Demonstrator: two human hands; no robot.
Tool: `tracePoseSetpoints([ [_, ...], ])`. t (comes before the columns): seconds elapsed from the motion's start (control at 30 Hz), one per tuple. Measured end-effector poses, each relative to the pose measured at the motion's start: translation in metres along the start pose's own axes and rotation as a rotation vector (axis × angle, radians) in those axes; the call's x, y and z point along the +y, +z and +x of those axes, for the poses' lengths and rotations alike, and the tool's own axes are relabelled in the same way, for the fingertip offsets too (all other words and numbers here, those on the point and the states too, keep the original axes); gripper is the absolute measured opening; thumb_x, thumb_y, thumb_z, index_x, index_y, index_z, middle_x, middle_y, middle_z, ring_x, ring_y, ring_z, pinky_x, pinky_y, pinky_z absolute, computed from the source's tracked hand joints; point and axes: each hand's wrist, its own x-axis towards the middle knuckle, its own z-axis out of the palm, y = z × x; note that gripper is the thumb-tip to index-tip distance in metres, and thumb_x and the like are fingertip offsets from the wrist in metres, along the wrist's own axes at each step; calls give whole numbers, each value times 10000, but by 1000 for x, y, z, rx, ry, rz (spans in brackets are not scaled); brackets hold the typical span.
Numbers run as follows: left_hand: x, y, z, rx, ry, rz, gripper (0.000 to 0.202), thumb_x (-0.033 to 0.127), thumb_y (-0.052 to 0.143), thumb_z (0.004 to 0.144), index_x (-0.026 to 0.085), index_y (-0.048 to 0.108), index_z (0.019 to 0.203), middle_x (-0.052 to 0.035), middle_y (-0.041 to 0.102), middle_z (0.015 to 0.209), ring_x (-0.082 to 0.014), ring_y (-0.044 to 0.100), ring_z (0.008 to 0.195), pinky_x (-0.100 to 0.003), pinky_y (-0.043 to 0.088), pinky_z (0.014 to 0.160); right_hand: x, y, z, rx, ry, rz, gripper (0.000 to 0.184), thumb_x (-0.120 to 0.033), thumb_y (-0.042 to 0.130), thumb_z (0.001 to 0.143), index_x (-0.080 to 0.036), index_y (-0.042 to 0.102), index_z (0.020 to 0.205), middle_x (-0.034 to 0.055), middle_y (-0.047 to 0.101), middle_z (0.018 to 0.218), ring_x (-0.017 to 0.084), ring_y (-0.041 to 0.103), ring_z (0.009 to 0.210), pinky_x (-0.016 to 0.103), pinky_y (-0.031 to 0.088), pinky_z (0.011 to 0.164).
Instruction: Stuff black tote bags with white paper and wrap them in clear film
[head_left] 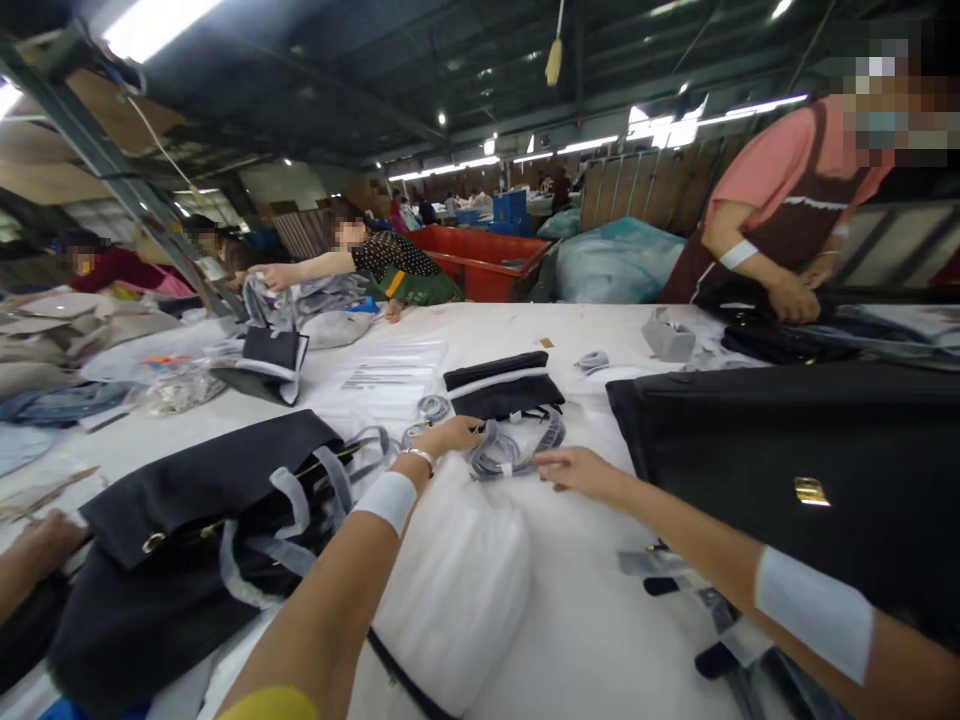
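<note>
My left hand (448,436) is stretched forward, its fingers bent together at the edge of a coiled strap (491,458) wrapped in clear plastic. What lies between those fingertips is hidden. On the coil's other side is my right hand (577,472), fingers extended and slightly apart, with nothing seen in them. Just behind the coil lies a folded black bag piece (506,388) with a white layer showing. A stuffed white bag-shaped bundle (457,560) rests between my forearms. To the left, a black handbag (202,500) has plastic-wrapped handles.
A large black bag (750,440) with a gold clasp covers the right of the white table (577,610). Wrapped straps (720,620) lie below it. Another person's hand (45,550) is at the left bag. Co-workers stand across the table, near a red bin (480,262).
</note>
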Motion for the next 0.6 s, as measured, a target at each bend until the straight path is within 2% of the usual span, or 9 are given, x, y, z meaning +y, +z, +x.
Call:
tracePoseSetpoints([
  [0.07, 3, -4, -15, -56, 16, 1, 280, 421, 674, 947, 143, 697, 926, -43, 706, 931, -205, 681, 863, -386, 565, 852, 18, -7, -44, -77, 14, -92, 279, -263, 782, 711, -168, 787, 973, 54, 719, 774, 208, 659, 709, 320, 562, 691],
  [0.13, 12, -12, -30, -41, 59, -5, 245, 403, 739, 875, 162, 719, 832, -52, 721, 857, -224, 689, 822, -373, 561, 834, 29, -27, -89, -60, -52, -217, 276, -338, 748, 755, -195, 792, 986, 60, 731, 815, 233, 673, 715, 365, 572, 723],
  [0.23, 37, -24, -54, 39, 174, -18, 141, 341, 789, 746, 214, 771, 806, -105, 749, 929, -330, 688, 941, -413, 519, 919, 25, -79, -147, 243, -396, -626, 294, -414, 587, 904, -271, 753, 1100, 57, 722, 1113, 283, 678, 997, 434, 540, 935],
  [0.27, 48, -26, -64, 62, 217, -28, 166, 334, 776, 734, 224, 786, 858, -112, 747, 993, -361, 671, 1003, -432, 498, 956, 17, -101, -162, 378, -505, -787, 314, -406, 536, 941, -280, 724, 1160, 53, 696, 1193, 287, 642, 1105, 451, 495, 1017],
  [0.33, 74, -27, -89, 90, 310, -60, 269, 348, 726, 762, 239, 788, 1001, -102, 729, 1108, -380, 634, 1100, -450, 463, 1016, -5, -147, -182, 615, -617, -1084, 378, -357, 496, 968, -252, 631, 1305, 70, 625, 1329, 288, 532, 1276, 481, 379, 1134],
  [0.4, 102, -22, -125, 70, 423, -112, 324, 373, 659, 827, 266, 763, 1115, -71, 711, 1171, -354, 627, 1132, -441, 451, 1048, -31, -191, -188, 738, -576, -1316, 519, -300, 548, 929, -177, 499, 1432, 120, 476, 1486, 309, 398, 1393, 514, 289, 1177],
  [0.47, 127, -10, -168, -11, 510, -164, 322, 384, 609, 885, 302, 740, 1167, -41, 701, 1197, -319, 634, 1140, -425, 458, 1057, -53, -225, -182, 746, -392, -1413, 632, -247, 660, 832, -134, 485, 1429, 176, 448, 1497, 361, 337, 1422, 579, 241, 1168],
  [0.53, 141, 10, -214, -102, 510, -213, 291, 392, 593, 918, 329, 741, 1161, -26, 705, 1186, -294, 646, 1130, -402, 475, 1052, -68, -244, -172, 679, -259, -1393, 553, -159, 711, 767, -130, 596, 1308, 194, 589, 1351, 372, 484, 1313, 565, 333, 1108],
  [0.6, 138, 36, -256, -186, 455, -257, 262, 418, 600, 933, 354, 748, 1140, -24, 718, 1152, -286, 663, 1101, -385, 503, 1029, -76, -249, -165, 642, -220, -1352, 335, -124, 706, 790, -137, 689, 1125, 158, 701, 1145, 326, 630, 1120, 494, 451, 1001],
])
